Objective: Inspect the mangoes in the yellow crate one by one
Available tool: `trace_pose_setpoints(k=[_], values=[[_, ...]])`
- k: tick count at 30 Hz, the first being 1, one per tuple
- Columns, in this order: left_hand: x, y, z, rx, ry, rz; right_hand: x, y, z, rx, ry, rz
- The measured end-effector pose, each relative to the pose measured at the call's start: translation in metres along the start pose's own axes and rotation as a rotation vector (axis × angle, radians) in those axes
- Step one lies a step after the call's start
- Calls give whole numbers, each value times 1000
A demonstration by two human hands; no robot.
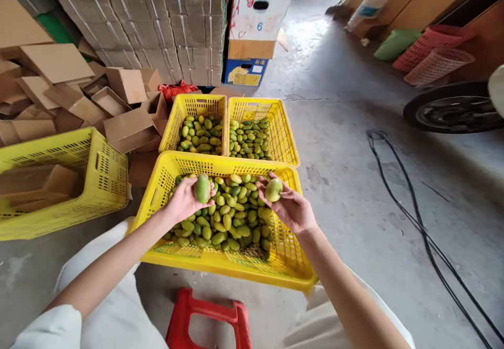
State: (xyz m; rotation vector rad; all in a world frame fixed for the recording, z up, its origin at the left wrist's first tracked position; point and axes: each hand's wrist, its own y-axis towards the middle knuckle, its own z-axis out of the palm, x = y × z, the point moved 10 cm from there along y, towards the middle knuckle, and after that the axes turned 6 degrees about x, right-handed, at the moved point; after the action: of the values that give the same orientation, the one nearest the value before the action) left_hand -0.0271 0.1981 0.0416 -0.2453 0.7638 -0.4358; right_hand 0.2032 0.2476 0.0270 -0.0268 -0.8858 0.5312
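My left hand (pixel 184 201) is closed around a green mango (pixel 202 189), held above the near yellow crate (pixel 289 252). In my right hand (pixel 294 210) sits a rounder, yellow-green mango (pixel 273 190), gripped by the fingers with the palm turned up. Below both hands, a heap of small green and yellow mangoes (pixel 226 222) fills much of that crate. Two smaller yellow crates stand against its far side: the left crate (pixel 169 123) and the right crate (pixel 289 139), each with mangoes at the bottom.
A red stool (pixel 212 312) stands between my legs. To the left are a yellow-green crate (pixel 98 176) with cardboard inside and piled small cardboard boxes (pixel 129 128). Bundled cardboard stacks (pixel 157 23) rise behind. A black cable (pixel 419 218) lies on the right floor near a wheel (pixel 452 110).
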Motion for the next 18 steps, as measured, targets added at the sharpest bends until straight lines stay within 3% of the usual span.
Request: trace_pose_setpoints(k=[4,8,13,16,18], values=[[4,10,-29,-150,-78,-33,-22,2,-20,-50,19,80],[-6,12,-56,-276,-97,24,-38,5,-40,-112,110,120],[-12,20,-66,-299,-71,20,-38,12,-48,-159,49,102],[-3,23,-68,-320,-106,-37,-42,15,-40,-150,13,109],[0,24,-65,-314,-95,-62,-53,17,-31,-114,-11,187]])
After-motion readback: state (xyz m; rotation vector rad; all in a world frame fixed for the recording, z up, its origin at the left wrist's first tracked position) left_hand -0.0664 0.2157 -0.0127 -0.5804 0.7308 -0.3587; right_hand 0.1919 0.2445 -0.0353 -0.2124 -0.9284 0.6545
